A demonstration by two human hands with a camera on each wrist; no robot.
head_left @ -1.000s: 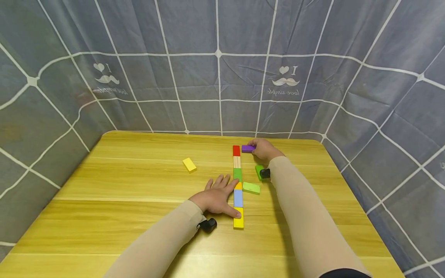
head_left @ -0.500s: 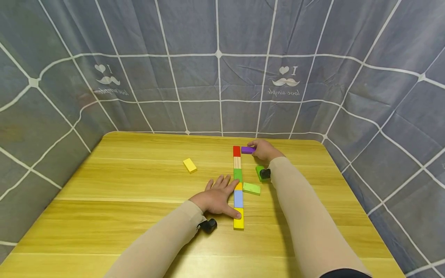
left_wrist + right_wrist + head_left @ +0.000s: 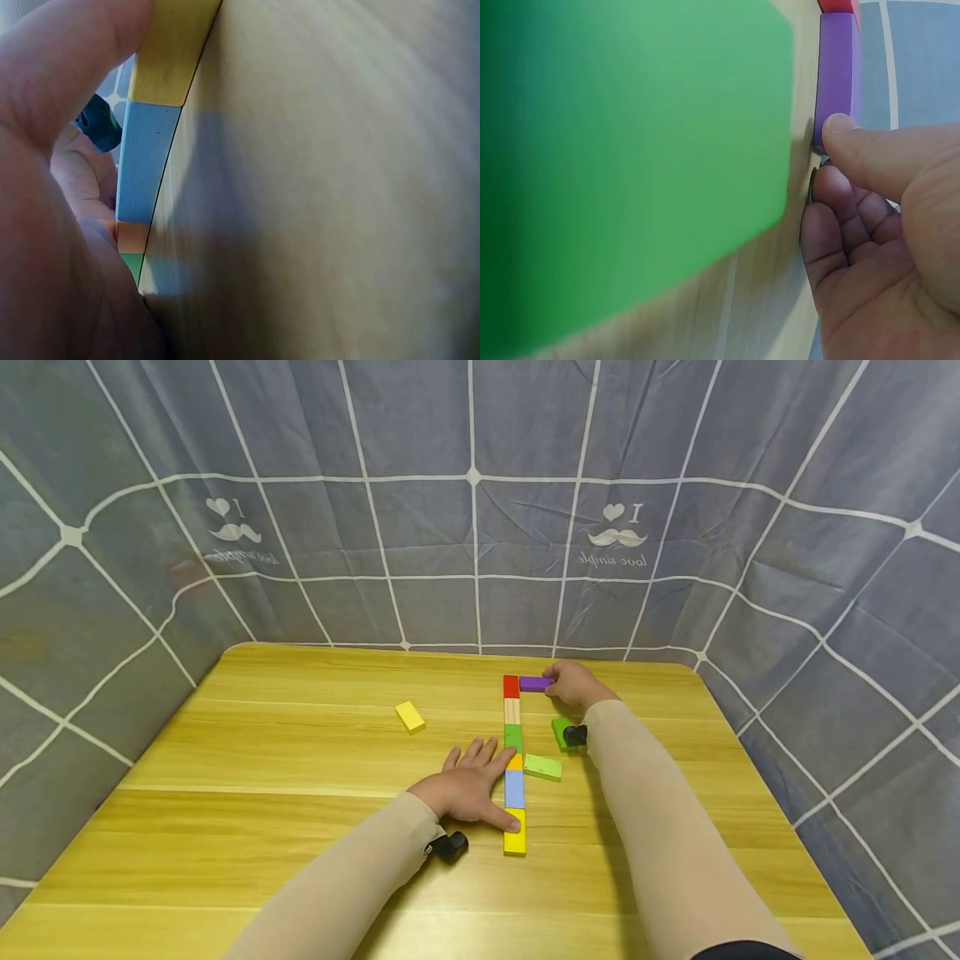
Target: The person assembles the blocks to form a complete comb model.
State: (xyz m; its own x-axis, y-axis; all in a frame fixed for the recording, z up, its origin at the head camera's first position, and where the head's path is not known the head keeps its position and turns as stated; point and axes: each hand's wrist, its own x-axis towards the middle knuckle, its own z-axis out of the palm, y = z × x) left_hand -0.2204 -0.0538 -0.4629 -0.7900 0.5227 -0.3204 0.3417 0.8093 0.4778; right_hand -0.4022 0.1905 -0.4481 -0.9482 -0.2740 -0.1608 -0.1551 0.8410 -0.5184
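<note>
1. On the far side of the table [image 3: 322, 760], the purple block [image 3: 534, 684] is now closer to the red block [image 3: 511, 687] than 1 sec ago. The thin gap is gone on head cam, and R wrist cam shows both ends meeting w/o visible space.
2. For the work in hand, I judge this means the straight row [image 3: 513, 737] now has a corner at its far end, approx. square.
3. My R hand [image 3: 576, 683] has slid back a bit, to the outer end of the purple block. Its grip is small and nearly closed: thumb and a fingertip pinch this end, I think lightly; other fingers curl beside it. Exact contact of the index finger is partly hidden.
4. My L hand [image 3: 467, 788] stays w/ fingers spread wide and holds nothing. Its thumb rests on the near yellow block [image 3: 515, 843], its index tip by the orange block [image 3: 515, 762]; prob. it steadies them.
5. Off the row: light-green block [image 3: 543, 767] just beside it, dark-green block [image 3: 560, 733] near R wrist, loose yellow block [image 3: 410, 717] well apart, to the left.
</note>
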